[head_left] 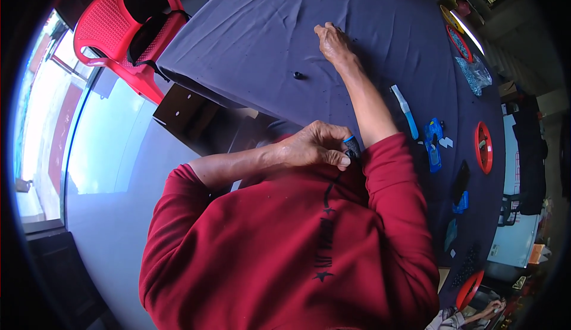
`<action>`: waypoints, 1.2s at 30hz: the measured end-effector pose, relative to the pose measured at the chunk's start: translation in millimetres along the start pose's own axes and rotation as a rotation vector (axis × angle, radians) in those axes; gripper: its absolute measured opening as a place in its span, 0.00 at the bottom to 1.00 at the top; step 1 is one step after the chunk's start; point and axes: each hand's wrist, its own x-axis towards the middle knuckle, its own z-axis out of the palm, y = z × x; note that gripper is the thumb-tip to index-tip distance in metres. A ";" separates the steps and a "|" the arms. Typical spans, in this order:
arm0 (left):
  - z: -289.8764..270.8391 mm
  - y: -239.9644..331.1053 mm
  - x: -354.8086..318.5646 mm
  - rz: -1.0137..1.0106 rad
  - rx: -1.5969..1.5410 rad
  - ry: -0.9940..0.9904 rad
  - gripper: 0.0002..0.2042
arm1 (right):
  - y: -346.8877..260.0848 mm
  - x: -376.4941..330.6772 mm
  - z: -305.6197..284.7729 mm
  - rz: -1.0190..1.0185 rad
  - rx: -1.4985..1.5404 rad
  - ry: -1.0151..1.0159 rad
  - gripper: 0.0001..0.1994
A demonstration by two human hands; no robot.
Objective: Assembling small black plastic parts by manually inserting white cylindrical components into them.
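Close to my chest, my left hand [318, 144] is closed, thumb and fingers pinching a small dark cylindrical piece with a blue rim [350, 144]. Across the cloth-covered table [256, 38] stretches my right arm. My right hand [334, 43] rests on the cloth with its fingers curled together; what they hold, if anything, is too small to make out. Tiny dark specks lie beside it. A short black cylindrical piece [298, 75] lies on the cloth between my two hands, touched by neither.
Right of my arm lie a blue-and-white brush-like tool [405, 111], a blue plastic item [435, 145] and a red dish [483, 147]. Farther back are a bag of blue beads [474, 75] and more dishes. A red chair [128, 38] stands left; another person's hand [492, 309] shows lower right.
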 end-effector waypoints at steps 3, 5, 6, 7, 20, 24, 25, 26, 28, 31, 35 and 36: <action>-0.8 -1.2 5.1 0.012 -0.035 0.025 0.06 | 9.2 2.0 5.7 0.029 0.023 0.023 0.08; -7.3 1.7 8.1 0.040 -0.023 0.082 0.06 | 14.8 -4.5 5.1 0.027 0.024 0.078 0.06; -10.6 4.2 7.2 0.054 -0.030 0.127 0.06 | 12.5 -8.5 -2.5 0.017 0.143 0.078 0.04; -13.8 8.6 5.4 0.067 -0.036 0.170 0.07 | 11.3 -14.4 -10.7 0.010 0.261 0.081 0.02; -15.3 13.6 2.4 0.150 -0.114 0.259 0.10 | -63.4 -171.2 -167.7 0.020 1.190 -0.034 0.04; -16.2 14.0 -2.5 0.059 -0.110 0.214 0.09 | -67.8 -174.5 -171.5 0.061 1.204 -0.144 0.03; -14.1 13.6 -4.3 0.053 -0.119 0.209 0.09 | -67.6 -176.0 -169.8 0.028 1.174 -0.158 0.04; -13.6 13.1 -5.9 0.005 -0.158 0.193 0.09 | -69.8 -179.7 -167.2 0.053 1.224 -0.177 0.04; -12.6 11.4 -7.6 -0.130 -0.254 0.138 0.07 | -73.8 -190.8 -169.1 0.123 1.288 -0.241 0.06; -4.4 3.0 -10.7 -0.232 -0.330 0.027 0.07 | -76.2 -201.5 -175.1 0.238 1.389 -0.448 0.10; 1.7 -8.4 -5.2 -0.300 -0.336 -0.083 0.09 | -67.3 -218.6 -154.8 0.166 1.337 -0.485 0.15; 1.3 -9.3 -4.3 -0.301 -0.334 -0.084 0.09 | -66.8 -220.4 -153.5 0.180 1.356 -0.480 0.16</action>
